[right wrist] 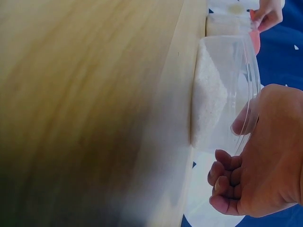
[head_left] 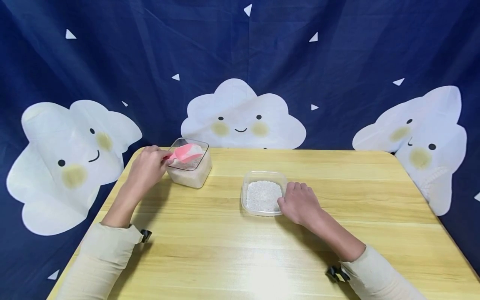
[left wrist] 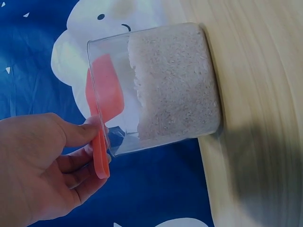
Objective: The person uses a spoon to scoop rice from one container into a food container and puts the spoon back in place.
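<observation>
My left hand (head_left: 148,167) grips the handle of a pink scoop (head_left: 184,153) at the mouth of a clear square canister (head_left: 204,171). White rice heaps in the scoop's bowl. In the left wrist view the canister is more than half full of rice (left wrist: 173,85), and the scoop (left wrist: 105,90) is above that level, thumb and fingers around its handle. My right hand (head_left: 300,203) holds the right side of a clear plastic tub (head_left: 264,172), which has a layer of rice in it. The right wrist view shows the thumb over the tub's rim, other fingers curled outside.
Both containers stand on a light wooden table (head_left: 210,246), the canister near its back left edge, the tub right of it and nearer. Behind the table hangs a dark blue curtain (head_left: 210,46) with white smiling clouds. Black wrist straps show at both sleeves.
</observation>
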Demonstrator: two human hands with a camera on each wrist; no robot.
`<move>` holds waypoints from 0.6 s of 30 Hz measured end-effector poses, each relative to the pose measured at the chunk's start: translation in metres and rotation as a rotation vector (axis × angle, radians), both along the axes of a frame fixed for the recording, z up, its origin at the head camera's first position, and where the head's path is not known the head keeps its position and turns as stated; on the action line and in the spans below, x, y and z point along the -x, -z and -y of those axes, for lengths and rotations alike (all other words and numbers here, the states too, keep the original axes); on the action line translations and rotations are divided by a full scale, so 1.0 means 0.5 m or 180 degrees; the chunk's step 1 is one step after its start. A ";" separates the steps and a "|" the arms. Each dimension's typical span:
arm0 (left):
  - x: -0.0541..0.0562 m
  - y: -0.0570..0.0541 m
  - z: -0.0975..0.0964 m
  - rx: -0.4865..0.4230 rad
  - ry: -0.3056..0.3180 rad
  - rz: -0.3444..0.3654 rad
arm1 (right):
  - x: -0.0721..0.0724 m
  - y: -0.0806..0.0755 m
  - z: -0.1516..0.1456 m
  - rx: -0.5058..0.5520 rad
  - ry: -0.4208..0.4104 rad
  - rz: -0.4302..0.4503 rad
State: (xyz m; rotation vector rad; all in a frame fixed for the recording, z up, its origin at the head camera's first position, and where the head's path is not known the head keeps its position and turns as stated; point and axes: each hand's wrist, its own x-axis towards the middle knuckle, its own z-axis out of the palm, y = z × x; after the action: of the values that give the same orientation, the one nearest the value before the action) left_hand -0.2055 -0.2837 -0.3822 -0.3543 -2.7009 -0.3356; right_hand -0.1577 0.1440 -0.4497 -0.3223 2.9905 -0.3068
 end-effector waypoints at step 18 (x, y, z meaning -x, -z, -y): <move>-0.005 -0.014 -0.014 -0.0144 0.0029 -0.0079 | -0.001 -0.001 0.000 -0.0039 -0.0013 -0.0001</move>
State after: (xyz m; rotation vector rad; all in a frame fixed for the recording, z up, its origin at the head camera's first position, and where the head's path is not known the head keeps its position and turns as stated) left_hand -0.2028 -0.2766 -0.3752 -0.3555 -2.6636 -0.3918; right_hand -0.1574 0.1438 -0.4491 -0.3272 2.9905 -0.2878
